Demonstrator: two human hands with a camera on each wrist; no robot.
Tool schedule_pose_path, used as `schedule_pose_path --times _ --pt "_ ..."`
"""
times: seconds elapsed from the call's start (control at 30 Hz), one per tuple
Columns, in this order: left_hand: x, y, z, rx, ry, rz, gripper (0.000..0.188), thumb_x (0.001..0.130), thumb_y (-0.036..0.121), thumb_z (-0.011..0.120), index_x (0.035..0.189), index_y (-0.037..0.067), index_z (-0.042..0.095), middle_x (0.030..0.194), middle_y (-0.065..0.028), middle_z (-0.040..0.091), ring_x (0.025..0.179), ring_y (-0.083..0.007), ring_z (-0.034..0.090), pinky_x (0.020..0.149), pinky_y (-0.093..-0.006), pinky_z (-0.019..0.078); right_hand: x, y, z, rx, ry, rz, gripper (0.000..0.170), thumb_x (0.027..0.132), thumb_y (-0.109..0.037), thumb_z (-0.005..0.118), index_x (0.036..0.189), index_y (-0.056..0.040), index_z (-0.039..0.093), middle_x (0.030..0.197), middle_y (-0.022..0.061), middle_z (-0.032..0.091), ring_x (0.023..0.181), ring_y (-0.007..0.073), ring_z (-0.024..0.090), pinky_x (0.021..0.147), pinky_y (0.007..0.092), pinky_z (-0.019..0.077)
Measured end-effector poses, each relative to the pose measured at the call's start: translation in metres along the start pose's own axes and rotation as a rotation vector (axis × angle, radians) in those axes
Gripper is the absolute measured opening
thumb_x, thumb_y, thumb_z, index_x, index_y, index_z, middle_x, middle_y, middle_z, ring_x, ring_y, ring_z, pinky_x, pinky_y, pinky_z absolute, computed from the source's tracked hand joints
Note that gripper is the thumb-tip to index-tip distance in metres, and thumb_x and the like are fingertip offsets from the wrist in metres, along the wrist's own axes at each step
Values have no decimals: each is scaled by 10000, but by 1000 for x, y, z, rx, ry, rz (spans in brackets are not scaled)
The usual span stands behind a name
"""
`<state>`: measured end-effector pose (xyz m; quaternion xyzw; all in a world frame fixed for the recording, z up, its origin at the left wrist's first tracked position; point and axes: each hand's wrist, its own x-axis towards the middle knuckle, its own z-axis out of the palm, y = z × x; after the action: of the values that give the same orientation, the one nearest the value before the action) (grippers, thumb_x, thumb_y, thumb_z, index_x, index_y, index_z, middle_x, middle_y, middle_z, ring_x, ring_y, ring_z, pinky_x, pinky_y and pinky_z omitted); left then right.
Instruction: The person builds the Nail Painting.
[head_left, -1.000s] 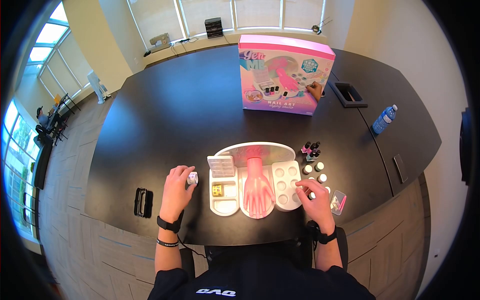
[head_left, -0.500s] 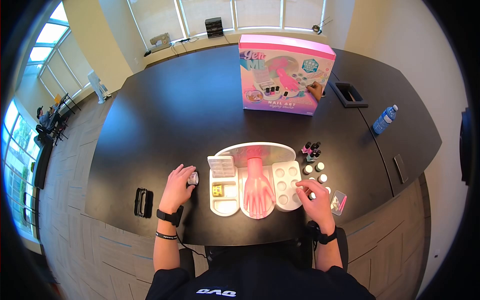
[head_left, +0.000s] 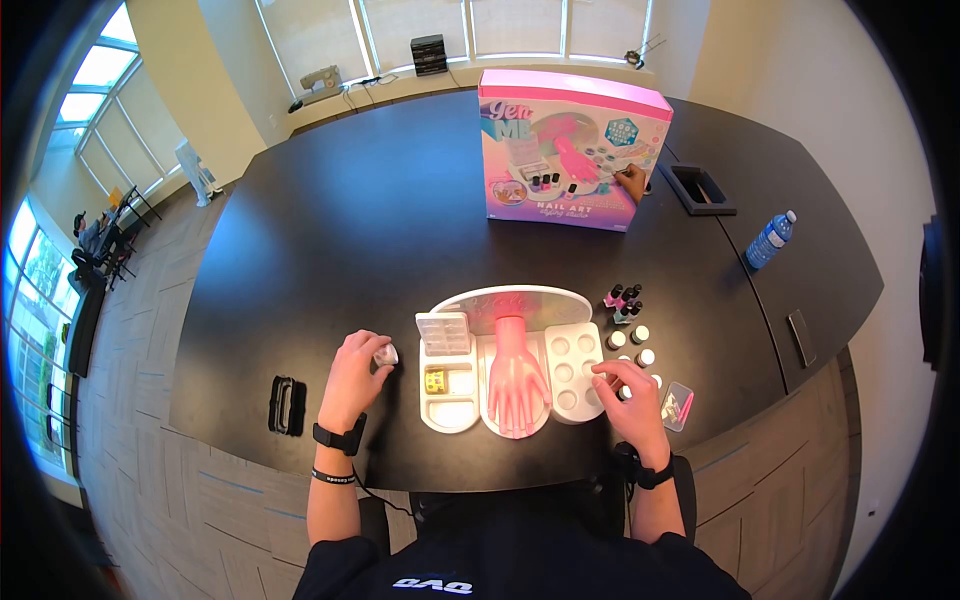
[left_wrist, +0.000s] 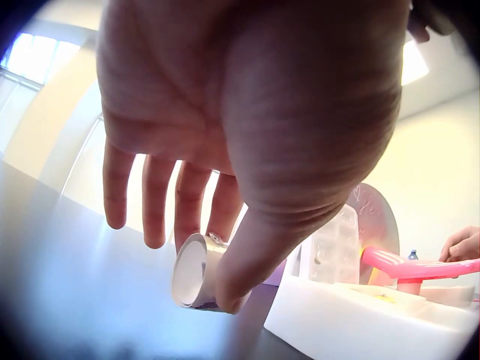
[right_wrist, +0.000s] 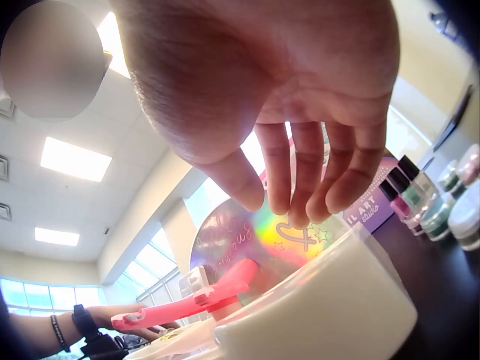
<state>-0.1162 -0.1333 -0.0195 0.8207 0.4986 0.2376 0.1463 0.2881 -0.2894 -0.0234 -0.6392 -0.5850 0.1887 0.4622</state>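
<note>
My left hand (head_left: 352,372) pinches a small white roll (head_left: 387,355) between thumb and fingertips, left of the nail art stand. In the left wrist view the hollow end of the roll (left_wrist: 189,279) faces the camera, and its outer side is partly covered by the thumb. The right hand (head_left: 630,393) is at the stand's right tray (head_left: 577,404), fingers loosely bent with nothing between them. The right wrist view shows the relaxed fingers (right_wrist: 300,196) hanging above that tray. A pink model hand (head_left: 513,365) lies palm down at the centre of the stand.
A yellow item (head_left: 435,381) sits in the left tray. Nail polish bottles (head_left: 624,300), small white-lidded jars (head_left: 640,334) and a clear case (head_left: 676,405) stand to the right. A black case (head_left: 287,405) lies far left; the product box (head_left: 572,150) stands behind.
The roll has turned in my left fingers, and the left wrist and forearm have shifted slightly. My right hand has stayed at the right tray.
</note>
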Motion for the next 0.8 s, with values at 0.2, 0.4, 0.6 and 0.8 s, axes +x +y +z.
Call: schedule_pose_path --times 0.2,0.4,0.6,0.8 --pt "-2 31 -10 -33 54 68 440 778 13 868 1195 32 728 1214 -126 686 1192 -359 641 1029 -439 541 -1 -2 0 11 0 6 169 937 -53 779 1096 5 769 1038 112 773 773 190 676 721 319 543" --pt "-2 60 -5 -79 25 163 448 765 45 893 1185 30 738 1223 -124 697 1194 -355 646 1025 -444 545 -2 -1 -1 4 -8 10 169 939 -58 777 1095 4 768 1030 113 769 774 195 676 722 321 542" --pt "2 76 11 -137 -52 255 411 801 112 884 1169 36 719 1184 -141 730 1207 -354 656 1033 -461 544 -2 -2 -1 16 -2 -8 167 938 -60 777 1092 2 768 1023 113 766 778 198 677 723 319 540" --pt "2 68 32 -57 -74 321 357 810 124 884 1119 59 716 1151 -100 736 1274 -355 641 1061 -479 530 -3 0 -3 11 -9 5 162 940 -58 772 1090 4 768 1023 112 765 777 198 678 725 317 540"
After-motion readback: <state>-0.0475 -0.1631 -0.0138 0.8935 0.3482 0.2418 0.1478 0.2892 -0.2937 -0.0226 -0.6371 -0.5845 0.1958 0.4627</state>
